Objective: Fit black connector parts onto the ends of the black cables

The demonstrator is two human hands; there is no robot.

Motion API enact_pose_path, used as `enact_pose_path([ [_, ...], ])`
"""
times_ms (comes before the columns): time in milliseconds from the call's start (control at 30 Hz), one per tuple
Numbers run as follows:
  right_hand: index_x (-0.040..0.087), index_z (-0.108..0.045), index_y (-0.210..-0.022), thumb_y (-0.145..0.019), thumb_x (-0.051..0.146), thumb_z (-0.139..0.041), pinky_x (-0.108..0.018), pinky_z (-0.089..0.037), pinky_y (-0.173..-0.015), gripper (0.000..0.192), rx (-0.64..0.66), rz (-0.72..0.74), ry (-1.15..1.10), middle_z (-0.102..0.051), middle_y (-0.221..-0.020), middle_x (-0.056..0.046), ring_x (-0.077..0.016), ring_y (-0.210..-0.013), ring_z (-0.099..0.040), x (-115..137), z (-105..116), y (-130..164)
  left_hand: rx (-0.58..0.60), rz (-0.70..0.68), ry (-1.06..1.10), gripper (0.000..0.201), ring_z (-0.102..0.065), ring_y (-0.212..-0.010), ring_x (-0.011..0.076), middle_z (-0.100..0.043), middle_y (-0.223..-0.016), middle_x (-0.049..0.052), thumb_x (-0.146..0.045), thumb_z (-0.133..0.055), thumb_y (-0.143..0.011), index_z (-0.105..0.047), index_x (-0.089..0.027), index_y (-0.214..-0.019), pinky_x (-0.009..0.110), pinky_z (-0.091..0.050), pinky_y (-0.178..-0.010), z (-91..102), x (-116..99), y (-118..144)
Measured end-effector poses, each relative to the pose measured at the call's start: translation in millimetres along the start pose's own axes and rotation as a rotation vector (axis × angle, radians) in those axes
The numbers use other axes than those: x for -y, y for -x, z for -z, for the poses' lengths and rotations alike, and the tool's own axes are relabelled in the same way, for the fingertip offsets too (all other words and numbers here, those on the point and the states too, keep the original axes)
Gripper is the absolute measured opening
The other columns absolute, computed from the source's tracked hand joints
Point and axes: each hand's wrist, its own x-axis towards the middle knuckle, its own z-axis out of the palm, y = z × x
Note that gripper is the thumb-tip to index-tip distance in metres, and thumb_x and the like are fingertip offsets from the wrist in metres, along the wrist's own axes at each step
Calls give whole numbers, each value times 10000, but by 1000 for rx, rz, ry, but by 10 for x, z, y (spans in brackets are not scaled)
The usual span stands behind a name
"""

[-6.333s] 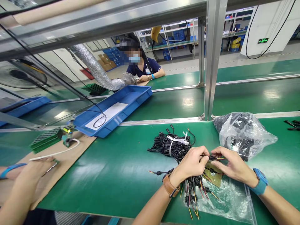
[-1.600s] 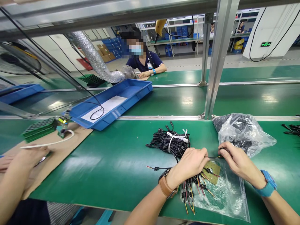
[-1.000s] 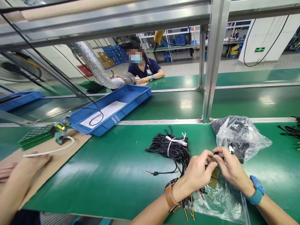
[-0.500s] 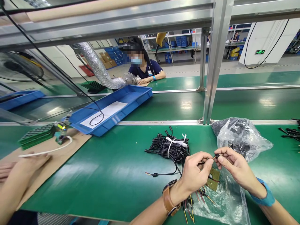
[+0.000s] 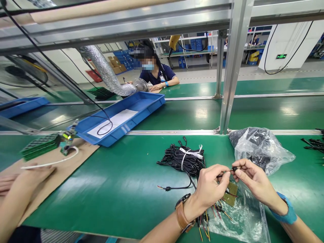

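My left hand (image 5: 211,185), with a brown watch strap at the wrist, pinches a black cable near its stripped wire end. Between thumb and fingers, my right hand (image 5: 250,177) grips a small black grommet (image 5: 234,168) at the tip of those wires. Behind my left hand lies a tied bundle of black cables (image 5: 184,158), one cable (image 5: 174,188) trailing left with bare coloured wires. Below my hands are more coloured wire ends (image 5: 205,226), a small brown-green square (image 5: 231,194) and a flat clear plastic bag (image 5: 243,219).
A clear bag of black parts (image 5: 260,148) stands behind my right hand. A metal post (image 5: 231,71) rises beyond it. To the left are a blue tray (image 5: 121,130), green stacked trays (image 5: 40,145) and another person's arm (image 5: 25,189) on cardboard. A masked co-worker (image 5: 158,74) sits opposite.
The black grommet has shifted slightly at the wire ends between my fingers. My hands stay almost in place. Across the bench, the co-worker's hand with a pen has come into view.
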Motion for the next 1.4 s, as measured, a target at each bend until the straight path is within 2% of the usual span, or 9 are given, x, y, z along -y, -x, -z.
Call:
enact_pose_path([
  [100,213,-648,-1089,-961,480,-644,-303,-602,-720,296,3,27,48,-694,-942,-53,-177,-769,-683,-32,20,4,5,1,-14,171,-578,-570,104,-717,-735,22,-173,-585,-908,-736,-172,-826,210,-431,-540,3,1,-1],
  [267,219,-660,-1118,-998,425,-594,-351,-586,-858,247,0,144,278,-708,-1050,-86,-226,-947,-694,-71,68,12,21,-6,-44,166,-577,-568,104,-714,-736,22,-192,-588,-914,-739,-175,-848,212,-429,-545,4,9,7],
  [367,219,-664,-1126,-1014,398,-569,-366,-575,-878,231,14,179,365,-710,-1081,-98,-241,-989,-686,-69,96,16,25,-19,-50,168,-568,-560,98,-712,-736,19,-180,-581,-916,-736,-173,-852,211,-424,-540,8,13,7],
  [700,212,-653,-1123,-1004,410,-593,-305,-592,-829,238,37,122,262,-714,-1022,-70,-198,-897,-702,-65,94,19,29,-6,-51,174,-560,-570,100,-696,-726,25,-176,-572,-911,-732,-158,-847,206,-407,-534,3,11,2],
  [800,217,-643,-1131,-1012,396,-580,-293,-591,-812,224,42,128,265,-713,-1008,-62,-190,-876,-702,-81,92,20,50,49,-24,156,-524,-545,95,-645,-662,7,-191,-581,-903,-728,-150,-873,203,-383,-517,-8,22,2],
  [933,231,-648,-1122,-1018,343,-576,-289,-573,-830,169,47,193,342,-716,-1029,-56,-192,-921,-698,-54,84,27,137,182,58,149,-401,-480,79,-512,-553,-43,-217,-573,-899,-700,-139,-891,204,-326,-478,-19,71,2],
  [1133,240,-654,-1095,-1024,272,-554,-288,-538,-819,127,45,343,469,-717,-1017,-49,-189,-914,-681,37,66,42,220,303,203,125,-466,-548,86,-577,-631,-14,-233,-577,-880,-641,-131,-851,195,-383,-530,-22,110,0],
  [1267,231,-637,-1122,-1023,306,-558,-281,-538,-825,147,-7,278,454,-709,-1039,-50,-184,-920,-680,12,90,43,224,359,278,134,-516,-586,103,-593,-652,2,-253,-590,-865,-631,-126,-850,203,-416,-558,-16,58,-14],
  [1400,228,-631,-1123,-1022,360,-564,-278,-546,-836,179,50,166,376,-706,-1024,-43,-183,-929,-684,-3,97,35,223,363,316,144,-496,-590,99,-577,-649,0,-269,-605,-860,-614,-129,-830,202,-416,-562,-11,27,-26],
])
